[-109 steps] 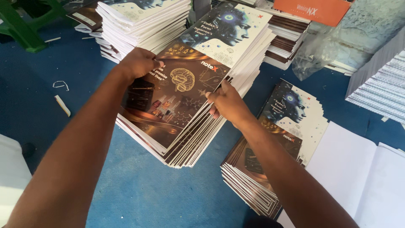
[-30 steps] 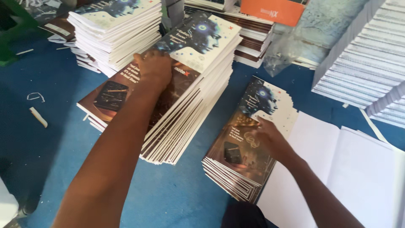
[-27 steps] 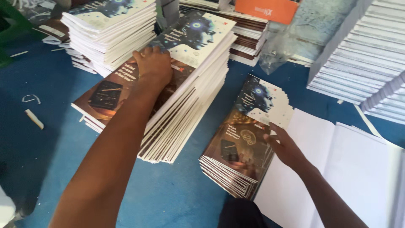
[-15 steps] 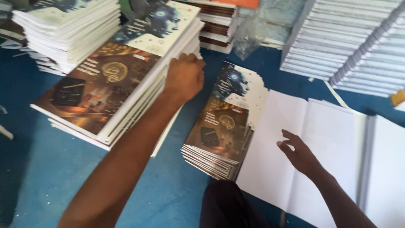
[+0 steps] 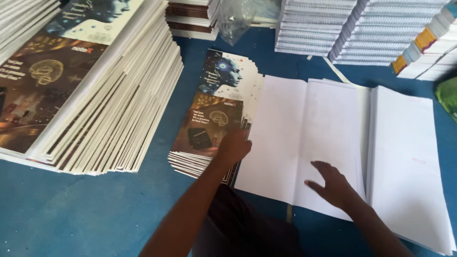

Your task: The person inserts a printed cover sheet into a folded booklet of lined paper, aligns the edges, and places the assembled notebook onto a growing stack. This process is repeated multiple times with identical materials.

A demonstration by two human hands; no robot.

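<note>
the left hand point(image 5: 233, 146) lies flat and open on the small stack of printed covers point(image 5: 212, 119) on the blue surface, the right hand point(image 5: 333, 185) spread open on the white sheets point(image 5: 304, 138) beside it, with the tall cover stack point(image 5: 81, 85) seemingly untouched

A crumpled clear plastic bag point(image 5: 236, 19) is lying at the top centre on the blue surface, between the stacks; no labels, signs or screens are showing.
</note>
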